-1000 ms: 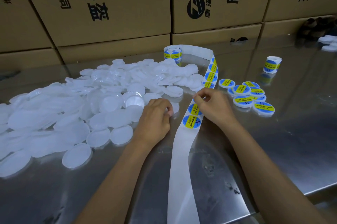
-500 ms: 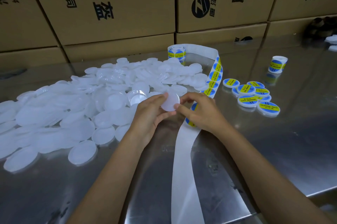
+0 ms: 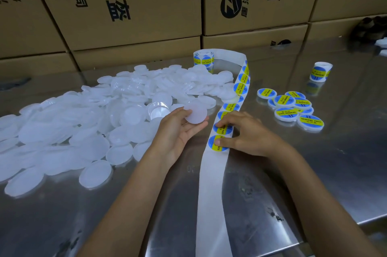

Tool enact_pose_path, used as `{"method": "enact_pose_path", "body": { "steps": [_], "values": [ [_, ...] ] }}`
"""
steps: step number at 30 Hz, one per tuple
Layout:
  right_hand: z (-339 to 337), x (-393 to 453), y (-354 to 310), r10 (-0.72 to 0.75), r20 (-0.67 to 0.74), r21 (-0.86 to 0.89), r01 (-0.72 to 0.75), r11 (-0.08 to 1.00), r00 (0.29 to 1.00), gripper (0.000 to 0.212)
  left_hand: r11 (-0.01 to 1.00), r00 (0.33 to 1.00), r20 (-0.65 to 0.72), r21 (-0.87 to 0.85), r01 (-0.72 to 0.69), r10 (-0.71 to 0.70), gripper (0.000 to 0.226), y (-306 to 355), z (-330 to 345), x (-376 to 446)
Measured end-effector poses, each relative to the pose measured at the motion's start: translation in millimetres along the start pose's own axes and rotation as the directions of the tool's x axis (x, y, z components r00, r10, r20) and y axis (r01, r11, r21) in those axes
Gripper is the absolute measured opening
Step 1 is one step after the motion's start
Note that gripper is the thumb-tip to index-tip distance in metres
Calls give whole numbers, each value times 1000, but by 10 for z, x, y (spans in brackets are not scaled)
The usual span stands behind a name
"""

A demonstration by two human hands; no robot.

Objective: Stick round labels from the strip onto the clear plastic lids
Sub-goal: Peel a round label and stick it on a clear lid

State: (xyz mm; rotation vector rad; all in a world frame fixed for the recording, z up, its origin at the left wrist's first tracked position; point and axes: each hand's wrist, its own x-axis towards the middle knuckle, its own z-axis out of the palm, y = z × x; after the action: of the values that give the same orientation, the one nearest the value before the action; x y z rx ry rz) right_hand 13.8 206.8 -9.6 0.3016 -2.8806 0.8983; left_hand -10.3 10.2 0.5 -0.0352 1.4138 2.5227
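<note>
My left hand (image 3: 178, 131) holds one clear round lid (image 3: 195, 113) between thumb and fingertips, just above the steel table. A white backing strip (image 3: 213, 183) runs from a label roll (image 3: 203, 59) toward the near table edge, carrying blue-and-yellow round labels (image 3: 240, 89). My right hand (image 3: 249, 135) rests on the strip, fingertips pressing on the two nearest labels (image 3: 215, 143). To the left lies a large heap of unlabelled clear lids (image 3: 83, 122).
Several labelled lids (image 3: 291, 108) lie in a cluster to the right of the strip. A second small label roll (image 3: 320, 71) stands farther right. Cardboard boxes (image 3: 136, 5) wall the back of the steel table (image 3: 324, 173). The table's front edge is near right.
My left hand lifted a lid from the heap and now holds it slightly farther left. My right hand moved from the lid down onto the strip's nearest labels.
</note>
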Motion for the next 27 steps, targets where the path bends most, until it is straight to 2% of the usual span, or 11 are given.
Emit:
{"method": "enact_pose_path", "body": {
  "steps": [3,7,15,22,27],
  "values": [
    [12,0,-17,-56,39,19,55,998,998,38,1000,998,63,8,0,-1,21,-46,48,13],
    [40,-2,-28,-86,18,81,84,993,996,34,998,994,110,64,5,-12,26,-123,89,27],
    [43,-25,-75,-93,-35,150,98,984,995,19,993,994,98,114,25,-36,33,-144,66,46],
    [60,-49,-128,-70,-76,168,82,982,995,26,992,994,102,121,34,-47,34,-128,62,45],
    [61,-38,-132,-72,-118,206,95,974,990,18,993,992,102,102,58,-68,34,-113,71,35]
  ]
}}
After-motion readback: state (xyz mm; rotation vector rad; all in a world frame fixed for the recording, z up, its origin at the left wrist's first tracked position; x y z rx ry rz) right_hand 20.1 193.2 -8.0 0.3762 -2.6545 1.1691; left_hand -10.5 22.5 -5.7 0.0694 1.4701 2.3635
